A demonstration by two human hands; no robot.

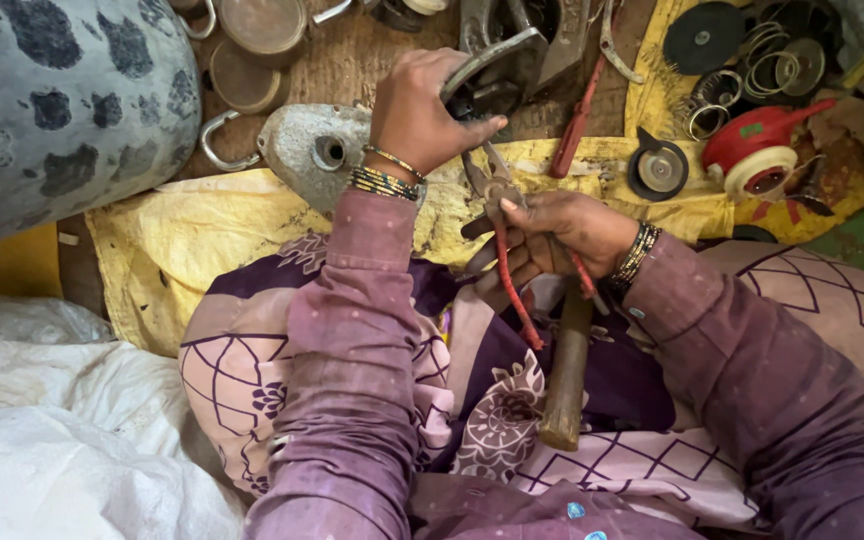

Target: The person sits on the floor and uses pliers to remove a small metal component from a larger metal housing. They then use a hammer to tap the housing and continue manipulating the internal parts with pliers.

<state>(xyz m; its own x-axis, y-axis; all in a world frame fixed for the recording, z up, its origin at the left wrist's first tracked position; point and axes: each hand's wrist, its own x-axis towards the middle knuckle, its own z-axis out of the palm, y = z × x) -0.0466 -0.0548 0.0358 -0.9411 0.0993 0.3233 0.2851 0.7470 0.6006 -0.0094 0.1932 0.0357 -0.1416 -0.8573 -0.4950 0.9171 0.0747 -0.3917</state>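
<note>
My left hand [420,108] grips a curved grey metal part [497,52] on the wooden work surface, beside a grey metal casing [314,150]. My right hand [564,232] holds red-handled pliers [500,215], whose jaws point up toward the metal part just below my left hand. A wooden-handled hammer [564,375] lies across my lap, under my right wrist. Both arms wear purple sleeves and bangles.
A yellow cloth [192,240] covers the near edge. A red reel [757,152], black discs [702,38], metal rings [752,70] and another red-handled tool [577,120] lie at the back right. Round lids [252,50] sit at the back left, white sacks [52,420] at my left.
</note>
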